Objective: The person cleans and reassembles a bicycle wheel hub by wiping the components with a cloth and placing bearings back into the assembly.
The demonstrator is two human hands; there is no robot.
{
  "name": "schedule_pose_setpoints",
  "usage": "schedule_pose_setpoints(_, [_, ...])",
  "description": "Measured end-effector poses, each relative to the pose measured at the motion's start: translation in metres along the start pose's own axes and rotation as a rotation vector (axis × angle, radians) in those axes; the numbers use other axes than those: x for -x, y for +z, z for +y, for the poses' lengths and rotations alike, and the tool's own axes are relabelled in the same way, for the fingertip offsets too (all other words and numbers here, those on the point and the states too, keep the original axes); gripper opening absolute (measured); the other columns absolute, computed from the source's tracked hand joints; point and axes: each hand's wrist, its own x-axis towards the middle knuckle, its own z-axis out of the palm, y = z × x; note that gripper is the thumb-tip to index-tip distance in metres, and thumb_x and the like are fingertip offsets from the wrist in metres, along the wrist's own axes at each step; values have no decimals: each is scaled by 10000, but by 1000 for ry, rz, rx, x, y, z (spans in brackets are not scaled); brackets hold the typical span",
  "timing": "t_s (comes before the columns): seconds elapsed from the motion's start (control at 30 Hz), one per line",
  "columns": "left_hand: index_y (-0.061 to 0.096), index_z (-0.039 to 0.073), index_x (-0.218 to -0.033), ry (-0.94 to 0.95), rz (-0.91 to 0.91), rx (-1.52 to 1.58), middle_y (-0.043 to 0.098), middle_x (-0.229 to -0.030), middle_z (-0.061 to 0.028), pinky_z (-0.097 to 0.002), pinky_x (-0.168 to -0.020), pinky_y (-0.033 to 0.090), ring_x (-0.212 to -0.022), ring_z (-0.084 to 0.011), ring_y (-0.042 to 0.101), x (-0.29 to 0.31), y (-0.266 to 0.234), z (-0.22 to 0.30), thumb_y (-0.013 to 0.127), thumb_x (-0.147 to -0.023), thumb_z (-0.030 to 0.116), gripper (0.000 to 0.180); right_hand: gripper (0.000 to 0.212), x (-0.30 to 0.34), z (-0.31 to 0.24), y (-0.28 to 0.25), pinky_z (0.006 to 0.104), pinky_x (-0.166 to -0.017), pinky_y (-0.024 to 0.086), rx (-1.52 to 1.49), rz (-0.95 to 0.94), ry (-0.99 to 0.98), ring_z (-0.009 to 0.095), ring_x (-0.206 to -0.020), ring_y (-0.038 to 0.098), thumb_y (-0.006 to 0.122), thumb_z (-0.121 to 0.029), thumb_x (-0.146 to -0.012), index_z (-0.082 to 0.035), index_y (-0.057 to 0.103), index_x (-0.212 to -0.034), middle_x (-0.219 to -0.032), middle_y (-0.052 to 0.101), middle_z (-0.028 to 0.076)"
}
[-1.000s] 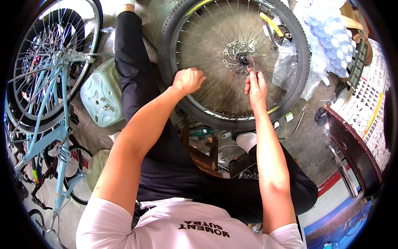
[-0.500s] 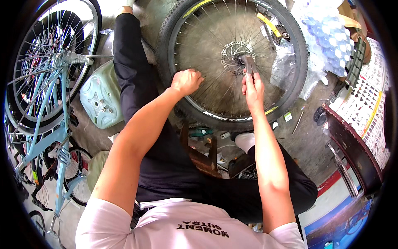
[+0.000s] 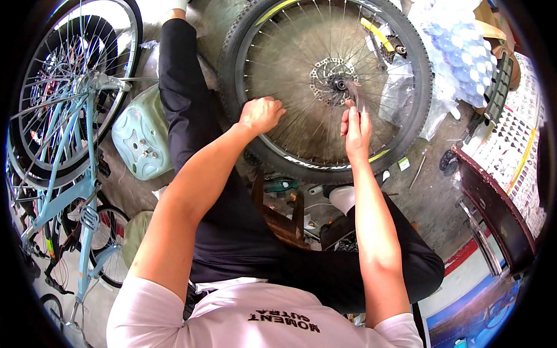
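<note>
A bicycle wheel (image 3: 230, 64) with a black knobby tyre lies in front of me. At its centre are the hub (image 3: 340, 84) and a drilled brake disc (image 3: 318, 87). My left hand (image 3: 262, 115) is closed over the rim at the wheel's near left, with its fingertips hidden. To the right of the hub, my right hand (image 3: 356, 129) grips a short dark tool (image 3: 356, 95). Motion smears the tool, so its exact kind does not show. Its end stands just beside the hub, apart from it.
A light blue bicycle (image 3: 69, 188) and a pale green plastic stool (image 3: 141, 136) stand at left. Bubble wrap (image 3: 455, 49) lies at far right, near a dark-edged table (image 3: 493, 197). Small tools, including green-handled ones (image 3: 281, 184), lie between my legs. A yellow-handled tool (image 3: 376, 33) shows through the spokes.
My right hand has shifted slightly right and toward me. The tool has swung off the hub, which now shows uncovered. My left hand and the wheel have stayed put.
</note>
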Motion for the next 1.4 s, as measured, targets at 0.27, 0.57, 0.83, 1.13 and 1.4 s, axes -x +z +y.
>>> schedule_pose_setpoints(0.27, [689, 66, -896, -25, -28, 2, 687, -904, -147, -470, -727, 556, -854, -349, 678, -1, -3, 4, 606, -941, 321, 272, 303, -2, 6, -1, 235, -464, 401, 18, -8, 54, 57, -542, 498, 501, -289, -1037, -29, 594, -1162, -743, 556, -1])
schedule_pose_setpoints(0.57, [687, 67, -886, -8, 2, 15, 685, -891, -142, -471, -732, 553, -854, -355, 675, 0, 0, 1, 609, -938, 317, 267, 285, -8, 2, 1, 231, -465, 400, 70, -25, 49, 54, -543, 497, 507, -285, -1036, -45, 599, -1161, -752, 556, -2])
schedule_pose_setpoints(0.83, [692, 75, -896, -21, -28, 15, 690, -883, -133, -479, -730, 553, -859, -351, 677, -1, -2, 0, 595, -943, 315, 263, 274, -12, 0, 2, 231, -460, 394, 94, -42, 40, 53, -533, 493, 512, -292, -1035, -54, 596, -1141, -719, 549, -11])
schedule_pose_setpoints(1.13, [697, 74, -921, 3, -15, 3, 698, -911, -136, -470, -729, 558, -842, -345, 684, -2, -1, 2, 593, -949, 321, 269, 264, -16, 5, 0, 255, -456, 392, 33, -34, 20, 78, -514, 498, 516, -300, -1031, -46, 584, -1052, -707, 549, 2])
schedule_pose_setpoints(1.4, [684, 74, -892, -13, -14, 2, 687, -880, -138, -472, -732, 558, -846, -350, 679, -4, -2, 1, 604, -941, 322, 265, 318, -20, -3, -3, 226, -476, 402, 43, -23, 74, 55, -562, 490, 485, -303, -1051, -33, 594, -1180, -769, 544, -13])
